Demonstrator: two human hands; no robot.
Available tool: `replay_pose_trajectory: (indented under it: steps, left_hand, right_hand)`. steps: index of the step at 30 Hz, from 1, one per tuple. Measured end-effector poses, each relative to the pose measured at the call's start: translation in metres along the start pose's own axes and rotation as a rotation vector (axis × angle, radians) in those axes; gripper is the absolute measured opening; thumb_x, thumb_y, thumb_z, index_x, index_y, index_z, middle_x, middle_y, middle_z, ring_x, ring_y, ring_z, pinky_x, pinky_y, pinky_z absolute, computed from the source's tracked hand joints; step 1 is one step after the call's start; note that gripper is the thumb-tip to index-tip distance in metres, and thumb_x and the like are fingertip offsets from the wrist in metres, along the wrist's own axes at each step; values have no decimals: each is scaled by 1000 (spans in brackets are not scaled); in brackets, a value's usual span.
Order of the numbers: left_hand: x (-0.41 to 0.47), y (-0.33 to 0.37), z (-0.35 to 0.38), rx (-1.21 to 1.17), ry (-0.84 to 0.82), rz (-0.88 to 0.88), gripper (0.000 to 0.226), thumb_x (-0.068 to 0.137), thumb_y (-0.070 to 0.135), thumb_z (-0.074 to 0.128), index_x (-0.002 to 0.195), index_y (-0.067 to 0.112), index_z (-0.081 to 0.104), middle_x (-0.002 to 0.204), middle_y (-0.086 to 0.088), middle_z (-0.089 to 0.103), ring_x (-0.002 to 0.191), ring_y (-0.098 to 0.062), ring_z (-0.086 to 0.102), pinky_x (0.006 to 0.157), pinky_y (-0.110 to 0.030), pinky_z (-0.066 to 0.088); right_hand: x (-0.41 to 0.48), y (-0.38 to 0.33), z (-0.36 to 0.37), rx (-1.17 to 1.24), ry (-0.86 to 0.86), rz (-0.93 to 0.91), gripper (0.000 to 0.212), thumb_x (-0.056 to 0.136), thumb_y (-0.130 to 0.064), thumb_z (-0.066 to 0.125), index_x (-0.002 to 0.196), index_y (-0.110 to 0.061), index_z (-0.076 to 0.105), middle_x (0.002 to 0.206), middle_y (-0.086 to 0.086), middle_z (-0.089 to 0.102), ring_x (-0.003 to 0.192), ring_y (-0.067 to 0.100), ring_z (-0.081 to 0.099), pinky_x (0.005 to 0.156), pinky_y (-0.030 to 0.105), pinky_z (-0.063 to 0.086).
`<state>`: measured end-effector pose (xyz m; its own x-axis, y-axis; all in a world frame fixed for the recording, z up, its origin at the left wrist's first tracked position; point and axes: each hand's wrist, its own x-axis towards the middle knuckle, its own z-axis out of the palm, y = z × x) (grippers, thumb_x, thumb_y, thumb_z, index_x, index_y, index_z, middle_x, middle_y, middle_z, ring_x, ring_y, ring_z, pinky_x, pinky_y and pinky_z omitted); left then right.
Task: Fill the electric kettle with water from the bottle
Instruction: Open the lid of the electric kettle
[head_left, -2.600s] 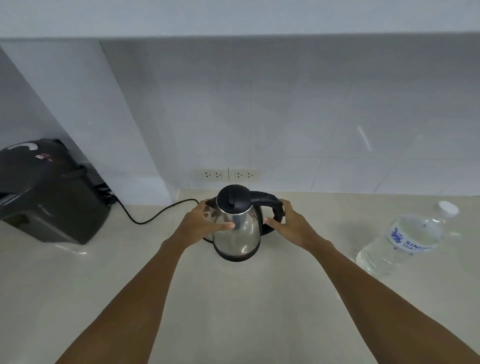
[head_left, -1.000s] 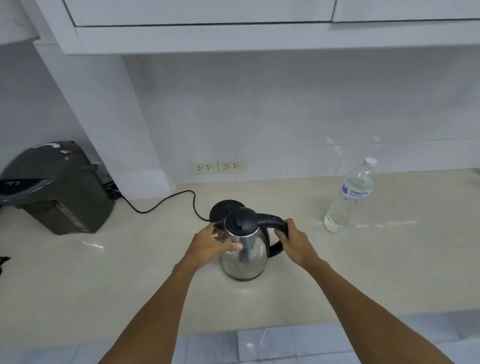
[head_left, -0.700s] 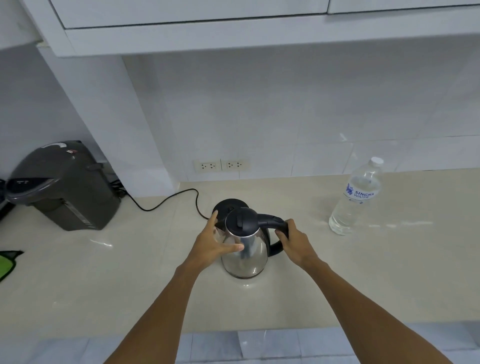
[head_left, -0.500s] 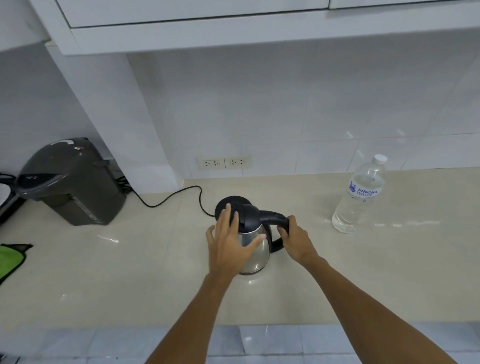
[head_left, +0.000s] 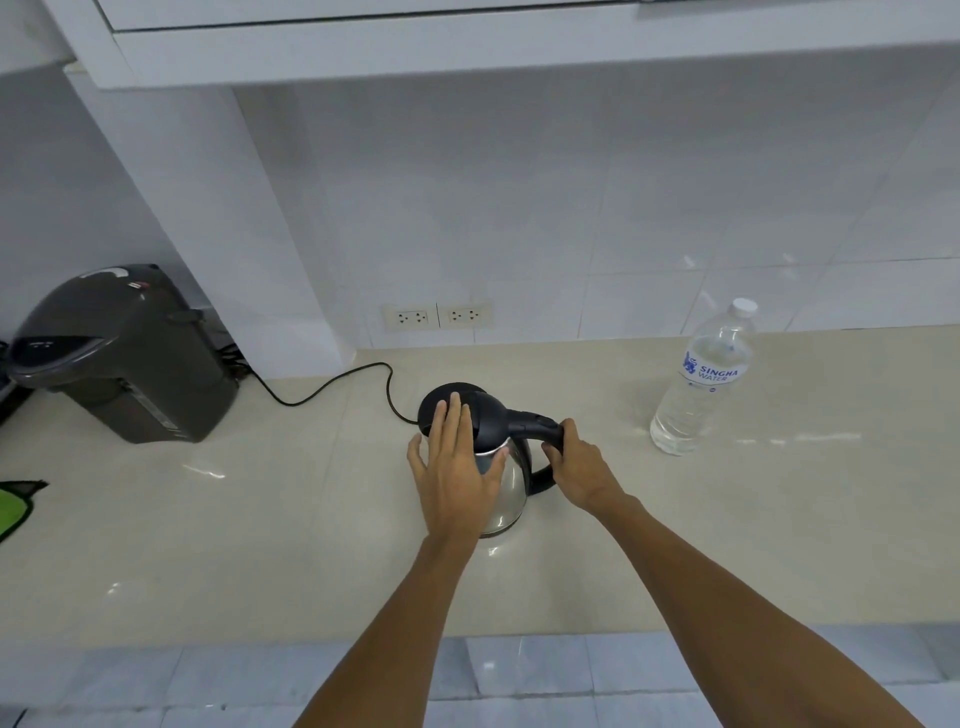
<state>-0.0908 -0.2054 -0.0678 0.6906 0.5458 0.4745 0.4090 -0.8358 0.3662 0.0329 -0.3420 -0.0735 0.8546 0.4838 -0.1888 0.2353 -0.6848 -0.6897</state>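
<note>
1. Beige kitchen countertop (head_left: 218, 545) below a white tiled wall.
2. Steel electric kettle (head_left: 511, 478) stands mid-counter; right hand (head_left: 582, 470) grips its handle.
3. Left hand (head_left: 457, 473), fingers spread, lies flat over the lid.
4. Capped water bottle (head_left: 701, 379) stands well apart, right.

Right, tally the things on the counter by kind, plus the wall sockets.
Kettles: 1, the steel electric kettle
Kettle bases: 1, the black base
Water bottles: 1, the capped bottle
Hot-water dispensers: 1, the dark dispenser
Wall sockets: 2, and
Green items: 1, cut off at the left edge
Total: 7
</note>
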Motion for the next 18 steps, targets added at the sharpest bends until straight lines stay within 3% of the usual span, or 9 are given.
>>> replay_pose_trajectory:
  steps: [4, 8, 12, 16, 18]
  left_hand:
    - [21, 7, -16, 129, -28, 181, 87, 80, 46, 90, 145, -4, 62, 154, -16, 59, 145, -33, 55, 116, -51, 47]
    - [41, 33, -30, 262, -19, 400, 82, 87, 45, 84, 145, -7, 61, 157, -19, 56, 150, -34, 49, 121, -48, 45]
    - [48, 56, -26, 320, 1, 662, 70, 93, 36, 76, 149, -3, 59, 162, -19, 50, 155, -33, 41, 129, -47, 33]
    - [55, 73, -15, 299, -62, 825, 65, 86, 32, 83, 142, 2, 67, 160, -15, 54, 153, -29, 45, 128, -44, 32]
    - [55, 78, -11, 289, -113, 865, 64, 84, 32, 85, 139, 4, 70, 157, -13, 58, 151, -27, 49, 126, -42, 34]
  right_hand:
    - [-1, 0, -4, -13, -12, -24, 19, 105, -32, 44, 113, -14, 39, 84, 12, 62, 72, 29, 60, 63, 40, 47]
    - [-4, 0, -5, 11, -4, -14, 21, 104, -32, 47, 112, -13, 40, 85, 11, 63, 75, 31, 61, 64, 40, 45]
    - [-10, 4, -7, 79, -25, -7, 25, 104, -34, 46, 120, -15, 42, 91, 9, 67, 79, 26, 64, 64, 35, 47]
    - [-18, 9, -13, 89, -41, -14, 14, 104, -22, 44, 116, -20, 40, 84, 2, 61, 72, 22, 60, 65, 35, 47]
    - [-20, 15, -16, 75, -40, -5, 21, 103, -20, 46, 123, -17, 41, 93, 9, 65, 79, 27, 63, 71, 38, 50]
